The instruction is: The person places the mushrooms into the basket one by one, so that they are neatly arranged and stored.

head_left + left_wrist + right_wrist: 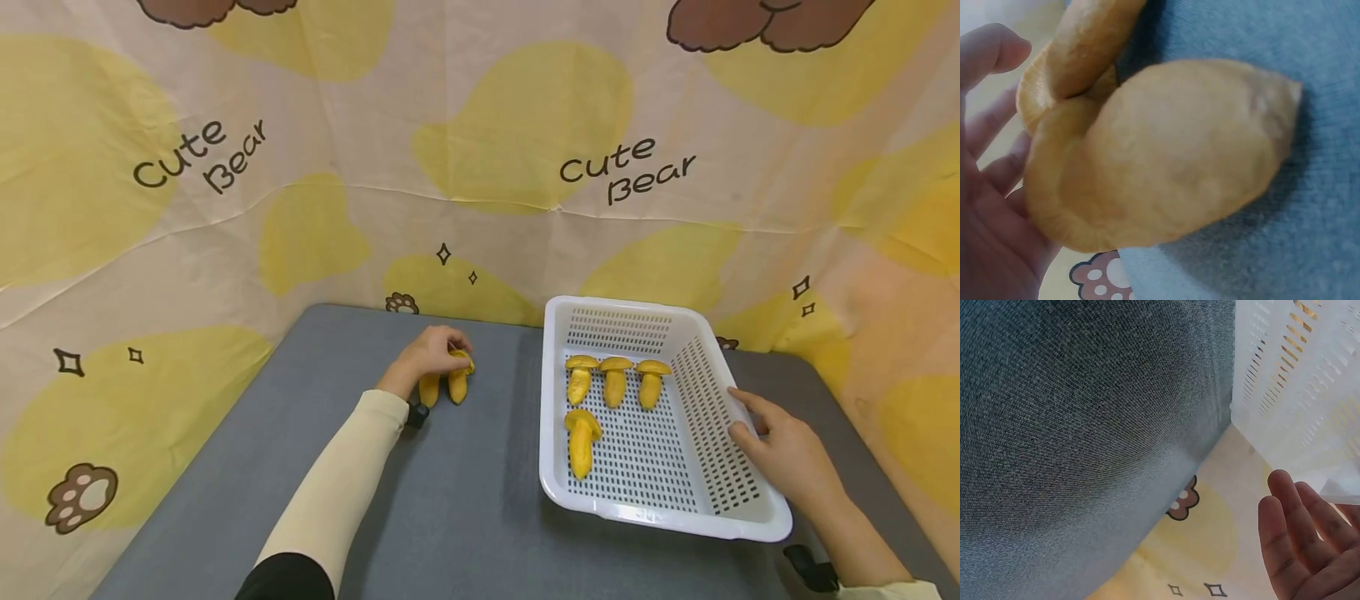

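Two yellow mushrooms lie on the grey table at left; the nearer-to-centre mushroom (457, 385) has its cap partly under my left hand (433, 352). In the left wrist view, the other mushroom (1179, 150) fills the middle, and the fingers (997, 131) lie behind the caps while the thumb stands apart from them. At right is a white perforated basket (738, 527) with several yellow mushrooms (581, 442) inside. My right hand (787, 450) is at the basket's right rim, its fingers extended outside the wall in the right wrist view; how firmly it touches is unclear.
The grey table (465, 517) stretches between the left arm and the basket. A cream and yellow bear-print cloth (487, 150) hangs behind and at both sides of the table. Dark wrist straps (417, 415) show on the wrists.
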### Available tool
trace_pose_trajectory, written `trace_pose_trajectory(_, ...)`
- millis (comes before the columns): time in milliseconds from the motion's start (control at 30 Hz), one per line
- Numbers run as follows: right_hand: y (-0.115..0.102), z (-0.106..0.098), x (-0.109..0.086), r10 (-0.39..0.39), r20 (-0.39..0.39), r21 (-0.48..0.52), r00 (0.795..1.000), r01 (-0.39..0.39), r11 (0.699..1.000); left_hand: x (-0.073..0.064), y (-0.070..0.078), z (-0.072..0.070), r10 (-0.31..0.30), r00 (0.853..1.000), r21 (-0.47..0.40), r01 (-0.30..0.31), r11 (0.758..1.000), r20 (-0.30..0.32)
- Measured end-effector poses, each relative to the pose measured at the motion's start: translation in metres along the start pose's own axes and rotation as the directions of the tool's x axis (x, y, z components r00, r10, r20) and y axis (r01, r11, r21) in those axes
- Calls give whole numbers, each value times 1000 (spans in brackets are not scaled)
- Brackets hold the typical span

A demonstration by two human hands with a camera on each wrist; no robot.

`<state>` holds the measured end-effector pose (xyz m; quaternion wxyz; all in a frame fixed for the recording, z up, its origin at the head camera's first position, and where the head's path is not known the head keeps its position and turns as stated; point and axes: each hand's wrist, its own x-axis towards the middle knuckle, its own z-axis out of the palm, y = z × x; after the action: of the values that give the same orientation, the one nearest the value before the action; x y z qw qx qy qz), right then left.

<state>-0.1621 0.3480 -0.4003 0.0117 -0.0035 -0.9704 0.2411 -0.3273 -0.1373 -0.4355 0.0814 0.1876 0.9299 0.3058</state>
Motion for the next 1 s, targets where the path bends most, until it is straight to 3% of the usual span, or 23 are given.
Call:
trace_pose_trajectory(200, 0, 0, 0, 7, -1, 6, 1000, -7, 1000, 0, -3, 3, -14, 1000, -39, 14, 999, 9)
trace_pose_trajectory(733, 0, 2, -1, 8, -6, 8, 1000, -8, 1000, 3, -5, 3, 10, 1000, -44, -10, 999, -2)
trace_pose_trajectory(1000, -1, 1, -1, 4, -9, 5, 1000, -4, 1000, 5, -4, 1, 52, 999, -37, -52, 998, -13)
